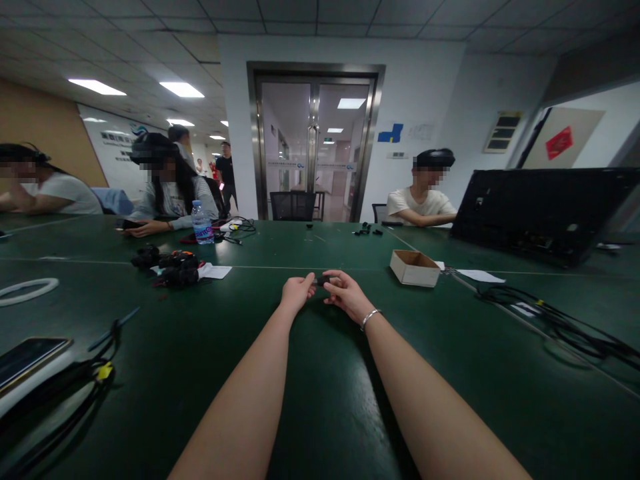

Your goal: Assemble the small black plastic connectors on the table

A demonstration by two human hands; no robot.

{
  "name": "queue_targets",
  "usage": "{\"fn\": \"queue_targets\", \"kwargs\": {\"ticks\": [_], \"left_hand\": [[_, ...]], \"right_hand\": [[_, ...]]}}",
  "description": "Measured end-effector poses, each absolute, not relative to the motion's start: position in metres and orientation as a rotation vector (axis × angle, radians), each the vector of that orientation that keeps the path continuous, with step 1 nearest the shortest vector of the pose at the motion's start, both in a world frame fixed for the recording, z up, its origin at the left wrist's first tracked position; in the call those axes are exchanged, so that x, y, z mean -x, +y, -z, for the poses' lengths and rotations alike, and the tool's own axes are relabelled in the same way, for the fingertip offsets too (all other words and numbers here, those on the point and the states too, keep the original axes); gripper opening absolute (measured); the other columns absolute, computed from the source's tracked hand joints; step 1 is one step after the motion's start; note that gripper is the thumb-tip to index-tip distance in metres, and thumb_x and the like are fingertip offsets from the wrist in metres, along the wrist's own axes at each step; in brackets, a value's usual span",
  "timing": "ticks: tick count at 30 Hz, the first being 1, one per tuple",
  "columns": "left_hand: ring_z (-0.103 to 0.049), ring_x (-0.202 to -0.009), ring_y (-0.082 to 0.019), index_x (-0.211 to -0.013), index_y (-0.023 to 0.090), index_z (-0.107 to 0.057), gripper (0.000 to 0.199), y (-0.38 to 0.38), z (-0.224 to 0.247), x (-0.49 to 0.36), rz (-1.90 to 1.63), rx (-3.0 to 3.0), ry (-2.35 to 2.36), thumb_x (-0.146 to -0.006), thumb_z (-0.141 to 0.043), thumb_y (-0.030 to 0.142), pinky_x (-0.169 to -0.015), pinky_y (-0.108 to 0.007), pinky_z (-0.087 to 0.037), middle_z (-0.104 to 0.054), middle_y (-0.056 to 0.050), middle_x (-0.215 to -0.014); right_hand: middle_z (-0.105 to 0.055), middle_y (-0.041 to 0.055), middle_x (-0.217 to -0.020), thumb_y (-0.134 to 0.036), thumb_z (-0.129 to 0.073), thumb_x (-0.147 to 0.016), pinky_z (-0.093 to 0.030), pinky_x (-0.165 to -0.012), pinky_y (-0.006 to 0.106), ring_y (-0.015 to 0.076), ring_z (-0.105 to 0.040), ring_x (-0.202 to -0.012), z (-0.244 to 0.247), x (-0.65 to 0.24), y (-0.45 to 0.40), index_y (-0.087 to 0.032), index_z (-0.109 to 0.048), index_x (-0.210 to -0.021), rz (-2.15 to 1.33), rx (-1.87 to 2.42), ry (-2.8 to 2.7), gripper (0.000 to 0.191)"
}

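Just above the green tabletop (330, 373), both hands meet in the middle of the head view. Between them is a small dark cylindrical piece (323, 281), too small to name closely. My left hand (298, 292) pinches its left end with thumb and forefinger. On the other end, the thumb and fingertips of my right hand (349, 295) are closed. A silver bracelet (371, 319) circles the right wrist. Beyond the right hand stands an open cardboard box (415, 275); its inside bottom is hidden.
Black parts (175, 267) lie in a heap on the left, near a water bottle (203, 223). Black cables (560, 320) stretch along the right. A phone (33, 360) lies at near left. A large black monitor (545, 213) stands far right. Several people sit across the table.
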State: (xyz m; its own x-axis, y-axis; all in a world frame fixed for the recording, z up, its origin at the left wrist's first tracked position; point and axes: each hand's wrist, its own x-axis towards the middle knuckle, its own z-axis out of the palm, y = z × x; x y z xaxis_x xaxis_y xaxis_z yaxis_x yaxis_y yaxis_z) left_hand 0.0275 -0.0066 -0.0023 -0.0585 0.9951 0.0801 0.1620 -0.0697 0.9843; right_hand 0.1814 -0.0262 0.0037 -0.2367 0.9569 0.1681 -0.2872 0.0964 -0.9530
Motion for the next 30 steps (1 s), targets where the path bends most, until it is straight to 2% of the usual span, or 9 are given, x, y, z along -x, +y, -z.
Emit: {"fn": "queue_targets", "kwargs": {"ticks": [8, 14, 21, 30], "left_hand": [[-0.046, -0.041, -0.009, -0.056, 0.013, -0.057, 0.049, -0.005, 0.003, -0.030, -1.209, -1.387, 1.409, -0.083, -0.045, 0.052, -0.046, -0.022, -0.037, -0.054, -0.003, -0.048], [-0.057, -0.051, -0.010, -0.087, 0.015, -0.058, 0.031, -0.007, 0.007, -0.032, -1.291, -1.363, 1.196, -0.080, -0.056, 0.045, -0.045, -0.018, -0.040, -0.062, -0.002, -0.063], [-0.062, -0.065, -0.011, -0.093, 0.014, -0.061, 0.025, -0.017, -0.003, -0.032, -1.246, -1.295, 1.055, -0.076, -0.065, 0.031, -0.052, -0.017, -0.043, -0.067, -0.006, -0.079], [-0.058, -0.059, -0.011, -0.081, 0.011, -0.062, 0.024, -0.009, 0.004, -0.031, -1.235, -1.301, 1.098, -0.076, -0.065, 0.035, -0.052, -0.019, -0.043, -0.064, -0.006, -0.070]], "right_hand": [[-0.053, -0.0045, -0.075, -0.020, -0.076, -0.067, -0.058, -0.053, 0.027, 0.0038, -0.047, -0.045, -0.005, -0.180, -0.026, -0.022, -0.062, -0.098, -1.409, 0.775, -1.206, 0.034], [-0.056, -0.0046, -0.069, -0.019, -0.076, -0.068, -0.058, -0.052, 0.027, 0.0033, -0.044, -0.040, -0.004, -0.178, -0.023, -0.019, -0.062, -0.094, -1.404, 0.825, -1.149, 0.030], [-0.056, -0.0045, -0.061, -0.018, -0.072, -0.074, -0.058, -0.052, 0.026, 0.0039, -0.044, -0.038, -0.003, -0.178, -0.021, -0.018, -0.060, -0.095, -1.405, 0.873, -1.069, 0.023], [-0.055, -0.0047, -0.064, -0.019, -0.075, -0.070, -0.058, -0.054, 0.028, 0.0051, -0.047, -0.042, 0.001, -0.180, -0.020, -0.019, -0.060, -0.097, -1.412, 0.822, -1.108, 0.031]]}}
